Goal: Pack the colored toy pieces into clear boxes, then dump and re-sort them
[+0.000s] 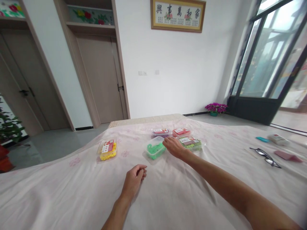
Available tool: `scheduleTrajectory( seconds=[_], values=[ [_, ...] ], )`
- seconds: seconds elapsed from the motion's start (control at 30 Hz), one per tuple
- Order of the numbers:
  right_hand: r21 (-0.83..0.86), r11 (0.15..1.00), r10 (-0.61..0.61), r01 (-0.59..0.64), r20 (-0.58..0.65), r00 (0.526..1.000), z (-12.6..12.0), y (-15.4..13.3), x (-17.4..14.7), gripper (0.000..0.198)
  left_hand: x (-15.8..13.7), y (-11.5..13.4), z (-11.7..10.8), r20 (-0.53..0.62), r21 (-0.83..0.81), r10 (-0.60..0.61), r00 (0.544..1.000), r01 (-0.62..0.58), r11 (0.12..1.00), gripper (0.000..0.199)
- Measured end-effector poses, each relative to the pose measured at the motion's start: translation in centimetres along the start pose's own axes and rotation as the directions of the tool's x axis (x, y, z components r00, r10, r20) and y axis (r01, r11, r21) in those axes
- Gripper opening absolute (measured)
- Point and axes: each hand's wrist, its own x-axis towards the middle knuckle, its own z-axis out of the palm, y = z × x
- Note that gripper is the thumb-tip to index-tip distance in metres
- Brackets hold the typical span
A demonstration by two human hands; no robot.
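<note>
A clear plastic container [152,156], its top open, holds small green plastic pieces [155,149] on the bedsheet. My right hand [173,147] reaches to its right rim with the fingers curled down; their tips are hidden, so what they hold, if anything, does not show. Just behind that wrist is a lidded box of olive-green pieces [193,144]. Nearer to me, my left hand [134,179] rests on the sheet, curled closed with the thumb on top. The inside of its grip is out of sight.
A lidded box of yellow pieces [108,150] stands at the left. Behind the open container are a purple box [160,132] and a red box [181,131]. Eyeglasses [265,157], a dark pink case [287,156] and a blue object [262,139] lie at the right.
</note>
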Motion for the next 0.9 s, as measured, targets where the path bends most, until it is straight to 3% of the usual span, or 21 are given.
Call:
scheduleTrajectory(
  seconds=[0.13,0.37,0.5,0.6,0.7,0.77,0.83,0.9],
  values=[
    [0.024,0.992,0.121,-0.121,0.004,0.993,-0.7,0.3,-2.3,0.027,0.1,-0.2,0.0,0.007,0.005,-0.009,1.0,0.009,1.0,0.036],
    [0.043,0.939,0.338,-0.342,0.081,0.938,-1.3,-0.8,-2.7,0.035,0.0,-0.2,-0.2,0.016,0.011,-0.012,1.0,0.011,1.0,0.039],
    [0.081,0.933,0.356,-0.352,-0.039,0.934,-1.8,-0.1,-4.6,0.051,-0.1,0.2,-0.1,0.003,-0.025,-0.027,1.0,0.027,0.999,0.042],
    [0.099,0.872,0.489,-0.48,-0.142,0.86,-1.0,1.3,-7.4,0.074,0.0,0.1,-0.1,-0.015,-0.038,-0.025,1.0,0.025,0.999,0.045],
    [0.072,0.756,0.655,-0.651,-0.074,0.752,1.1,2.8,-9.9,0.082,0.1,-0.2,-0.1,-0.022,-0.019,-0.017,1.0,0.016,1.0,0.046],
    [0.07,0.693,0.72,-0.718,0.0,0.694,2.8,3.6,-10.9,0.075,0.1,-0.4,-0.1,-0.023,-0.001,-0.008,1.0,0.008,1.0,0.047],
    [0.078,0.675,0.733,-0.734,0.045,0.679,4.1,4.2,-11.2,0.065,0.2,-0.4,-0.1,-0.024,0.008,-0.004,1.0,0.004,1.0,0.048],
    [0.082,0.703,0.706,-0.707,0.045,0.707,4.8,4.6,-10.9,0.061,0.1,-0.5,-0.1,-0.028,0.005,-0.006,1.0,0.006,1.0,0.048]
  ],
)
